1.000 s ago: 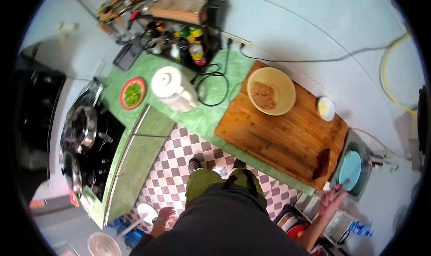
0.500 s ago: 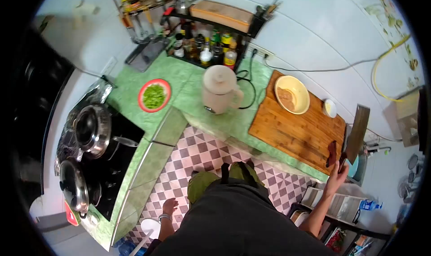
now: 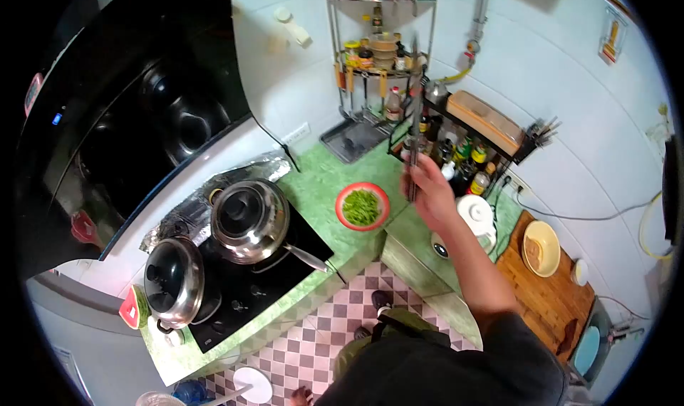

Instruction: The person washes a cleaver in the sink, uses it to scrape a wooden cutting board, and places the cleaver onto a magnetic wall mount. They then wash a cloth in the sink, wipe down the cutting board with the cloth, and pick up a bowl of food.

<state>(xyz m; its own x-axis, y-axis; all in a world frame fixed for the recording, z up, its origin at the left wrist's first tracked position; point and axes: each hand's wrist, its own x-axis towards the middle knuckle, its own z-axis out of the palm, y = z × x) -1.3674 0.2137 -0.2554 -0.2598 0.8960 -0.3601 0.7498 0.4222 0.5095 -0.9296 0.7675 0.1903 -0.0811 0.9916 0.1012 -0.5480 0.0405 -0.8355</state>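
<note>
My right hand (image 3: 432, 196) is closed around the handle of a cleaver (image 3: 416, 107), raised over the counter corner in front of the bottle rack. The blade points up and shows nearly edge-on. Left of this hand and below it lies a red-rimmed plate (image 3: 385, 217) of chopped greens (image 3: 361, 207). Behind my right forearm stands a white lidded jug (image 3: 476, 212), partly covered. My left hand (image 3: 301, 397) hangs low at the bottom edge over the floor; only a bit of it shows, fingers loosely apart with nothing visible in them.
Two lidded pans, one with a long handle (image 3: 246, 221) and another (image 3: 173, 283), stand on the black stove (image 3: 239, 303). A range hood (image 3: 171, 107) juts out above. On the right, a cutting board (image 3: 527, 292) bears a yellow bowl (image 3: 541, 249) and dark reddish meat (image 3: 568, 336).
My right hand has carried the cleaver from beside the cutting board leftwards to the counter corner. The view has turned left toward the stove. My left hand now sits mostly out of frame.
</note>
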